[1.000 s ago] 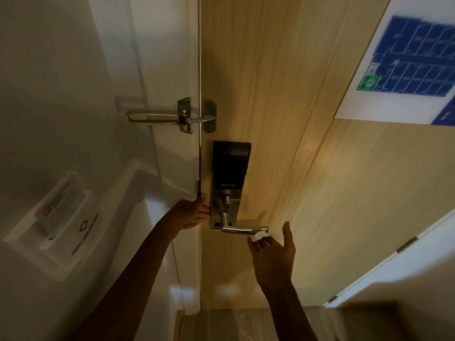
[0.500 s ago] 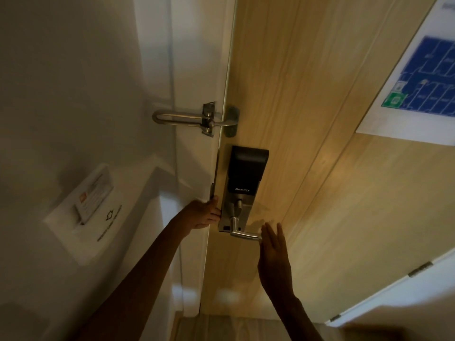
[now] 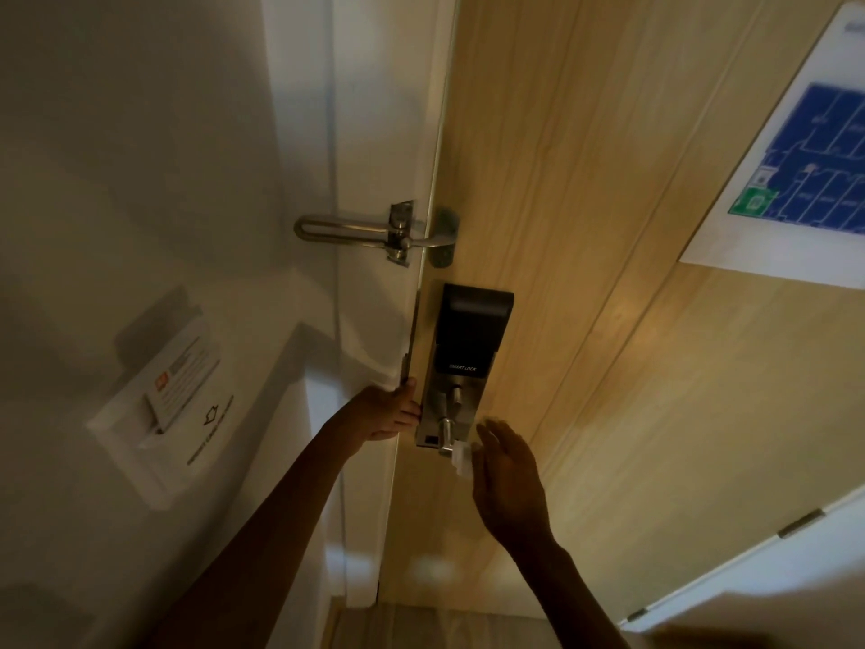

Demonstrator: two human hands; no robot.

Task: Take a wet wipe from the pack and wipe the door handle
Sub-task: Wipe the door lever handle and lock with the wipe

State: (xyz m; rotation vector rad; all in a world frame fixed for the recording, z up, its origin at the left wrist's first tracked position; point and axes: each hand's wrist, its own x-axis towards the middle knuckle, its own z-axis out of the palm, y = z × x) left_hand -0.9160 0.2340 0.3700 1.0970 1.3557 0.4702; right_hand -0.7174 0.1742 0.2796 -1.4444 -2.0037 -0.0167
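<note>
Pressed under your right hand (image 3: 508, 484), fingers loosely curled, 1 wet wipe (image 3: 461, 461) covers the door handle (image 3: 447, 437) below the smart lock (image 3: 468, 339); your left hand (image 3: 391, 412) clamps the door (image 3: 585, 227) edge; wipe drawn, wiping apparently underway; pack unseen; lever's long axis runs rightward, largely hidden.

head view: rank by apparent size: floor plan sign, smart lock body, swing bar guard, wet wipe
1. Floor plan sign, though it is cut off by the frame edge.
2. Smart lock body.
3. Swing bar guard, close to the lock in length but far slimmer.
4. Wet wipe, mostly hidden behind the right hand.
</note>
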